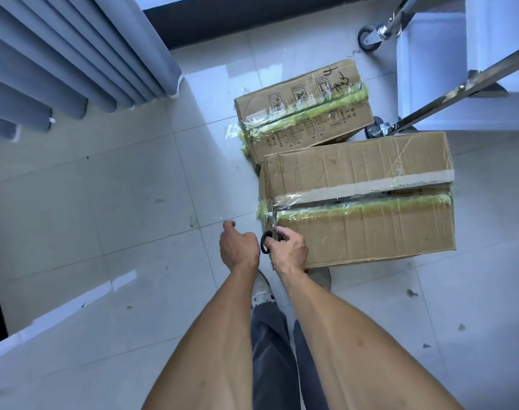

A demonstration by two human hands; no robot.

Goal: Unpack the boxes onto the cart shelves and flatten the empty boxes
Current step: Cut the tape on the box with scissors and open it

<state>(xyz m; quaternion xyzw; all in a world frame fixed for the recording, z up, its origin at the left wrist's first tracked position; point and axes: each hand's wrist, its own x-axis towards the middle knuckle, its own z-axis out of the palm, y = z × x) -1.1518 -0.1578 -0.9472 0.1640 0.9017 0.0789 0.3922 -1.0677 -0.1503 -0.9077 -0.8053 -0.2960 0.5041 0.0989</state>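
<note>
1. Centre frame: a person stands over two taped cardboard boxes on a pale tiled floor, w/ scissors (270, 232) at work on the near box (362, 199).
2. Right hand (291, 247), lower centre, grips the black scissor handles, fingers curled through and around them; the blades point up-frame into the clear and green tape (359, 204) at the box's left end.
3. Left hand (237, 247), just left of the scissors, holds nothing; fingers loosely curled, hovering over the floor, apart from the box.
4. Near box sits right of centre, top flaps closed. The seam looks partly slit toward the right, a dark gap showing, but tape wraps the left edge where the blades are.
5. Far box (302, 113), upper centre, touches or nearly touches the near one at its back edge; fully taped, printed symbols and handwriting on top. Untouched, by the look of it.
6. Cart (459, 87), upper right: chrome rails, castors, pale shelves. No unpacked goods seen on the parts in view.
7. Progress, as judged: very early. Step in hand is cutting open box no. 1. Left to do: finish the cut, lift flaps, move contents to the shelves, flatten it, then repeat for box no. 2.
8. Also in frame: grey curtain (74, 54) upper left; the person's shoes and dark trousers, bottom centre.
</note>
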